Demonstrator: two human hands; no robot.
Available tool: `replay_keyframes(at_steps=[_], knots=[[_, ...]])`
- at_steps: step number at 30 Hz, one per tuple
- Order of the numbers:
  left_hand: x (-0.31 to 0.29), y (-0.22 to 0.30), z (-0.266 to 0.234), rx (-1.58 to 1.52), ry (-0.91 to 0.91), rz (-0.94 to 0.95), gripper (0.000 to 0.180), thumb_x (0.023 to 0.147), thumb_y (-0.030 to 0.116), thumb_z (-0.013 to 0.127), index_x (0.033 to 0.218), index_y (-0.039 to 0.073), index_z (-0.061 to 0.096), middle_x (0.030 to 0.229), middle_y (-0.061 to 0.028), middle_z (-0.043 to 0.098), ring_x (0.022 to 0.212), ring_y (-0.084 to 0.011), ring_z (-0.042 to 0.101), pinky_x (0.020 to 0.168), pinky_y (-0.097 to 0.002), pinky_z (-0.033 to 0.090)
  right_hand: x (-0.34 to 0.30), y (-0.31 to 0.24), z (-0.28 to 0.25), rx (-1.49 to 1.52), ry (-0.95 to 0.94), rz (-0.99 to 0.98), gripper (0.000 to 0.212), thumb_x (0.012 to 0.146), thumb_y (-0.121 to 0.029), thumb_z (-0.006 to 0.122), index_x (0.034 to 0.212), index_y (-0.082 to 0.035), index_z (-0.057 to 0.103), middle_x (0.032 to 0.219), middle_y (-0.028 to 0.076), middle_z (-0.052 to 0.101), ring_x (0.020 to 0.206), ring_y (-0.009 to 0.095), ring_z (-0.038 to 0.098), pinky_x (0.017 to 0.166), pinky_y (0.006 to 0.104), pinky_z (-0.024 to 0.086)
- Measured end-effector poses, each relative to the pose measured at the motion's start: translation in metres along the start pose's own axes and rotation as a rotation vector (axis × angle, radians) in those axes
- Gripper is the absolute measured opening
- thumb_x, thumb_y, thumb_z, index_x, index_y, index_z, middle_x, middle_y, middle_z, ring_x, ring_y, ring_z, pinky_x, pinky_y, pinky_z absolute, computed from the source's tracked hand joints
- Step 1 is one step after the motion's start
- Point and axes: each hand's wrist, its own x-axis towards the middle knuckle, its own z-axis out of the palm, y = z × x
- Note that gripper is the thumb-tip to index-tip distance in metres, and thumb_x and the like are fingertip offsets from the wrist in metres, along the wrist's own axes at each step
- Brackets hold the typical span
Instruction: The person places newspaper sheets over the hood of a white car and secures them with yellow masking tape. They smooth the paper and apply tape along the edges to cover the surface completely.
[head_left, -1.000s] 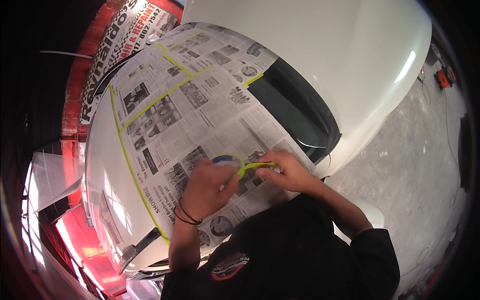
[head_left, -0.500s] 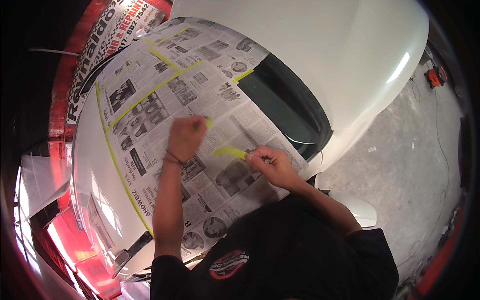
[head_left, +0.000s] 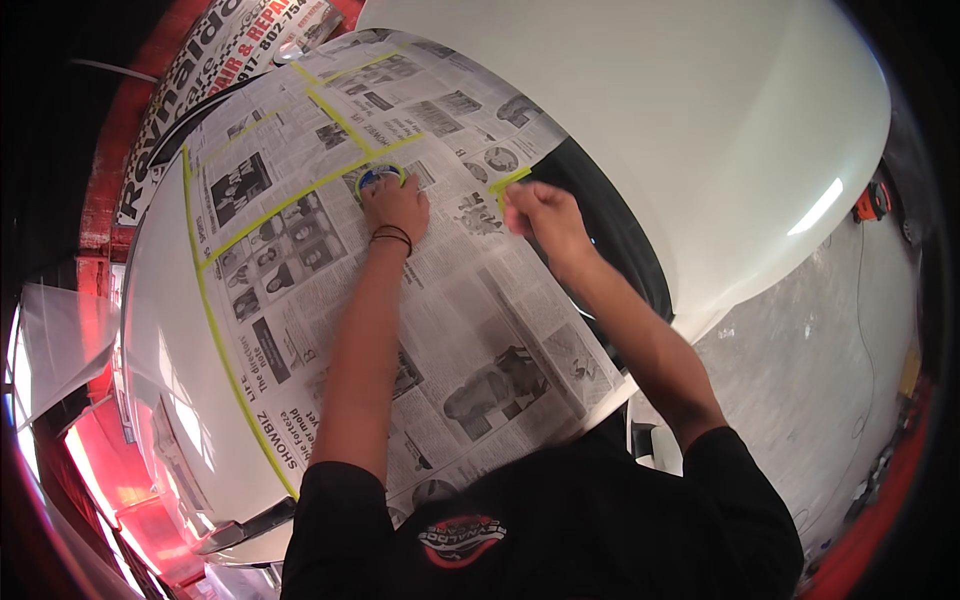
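Observation:
Newspaper sheets point(head_left: 470, 290) cover the windshield of a white car, joined and edged with yellow-green masking tape point(head_left: 290, 205). My left hand point(head_left: 398, 210) rests far forward on the paper, its fingers closed round a roll of masking tape point(head_left: 380, 177) with a blue core. To the right, my right hand point(head_left: 548, 218) pinches a short strip of yellow-green tape point(head_left: 502, 197) beside the paper's edge. A taped piece point(head_left: 514, 178) lies there, where the newspaper meets the dark uncovered glass point(head_left: 600, 200). The strip's far end is partly hidden by my fingers.
The white hood point(head_left: 640, 80) curves away beyond the glass. White roof point(head_left: 165, 330) lies to the left. A side mirror point(head_left: 665, 448) sits low at the right, above a grey floor point(head_left: 800, 350) with a cable. An orange machine point(head_left: 874, 203) stands at far right.
Both hands have moved forward, away from my body. My left hand has brought the tape roll down onto the newspaper. My right hand has carried the strip to the paper's edge by the glass.

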Motion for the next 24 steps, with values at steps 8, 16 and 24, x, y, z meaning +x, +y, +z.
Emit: replay_keyframes(at_steps=[8,16,24], knots=[[0.018,0.005,0.006,-0.184,0.018,-0.003,0.027,0.095,0.027,0.063,0.119,0.016,0.07,0.112,-0.0097,0.069,0.113,-0.0269,0.066,0.105,-0.0489,0.037,0.116,-0.061,0.062,0.319,-0.211,-0.237,0.02,0.102,-0.017,0.068,0.092,-0.001,0.071,0.094,0.007,0.074,0.095,0.017,0.072,0.092,0.0299,0.057],[0.063,0.005,0.024,-0.277,0.099,-0.079,0.029,0.095,0.027,0.065,0.121,0.016,0.073,0.115,-0.0091,0.071,0.117,-0.0251,0.064,0.109,-0.0464,0.037,0.16,0.021,0.059,0.485,-0.144,-0.201,0.016,0.098,-0.008,0.065,0.084,-0.002,0.068,0.084,0.008,0.069,0.103,0.023,0.074,0.096,0.0326,0.056],[0.07,0.015,0.018,-0.254,0.034,-0.08,0.038,0.096,0.027,0.066,0.133,0.016,0.068,0.124,-0.0101,0.069,0.123,-0.0263,0.061,0.111,-0.0466,0.037,0.178,0.092,0.045,0.417,-0.017,-0.081,0.013,0.096,-0.008,0.068,0.087,0.0,0.071,0.086,0.009,0.072,0.092,0.02,0.073,0.091,0.032,0.057]])
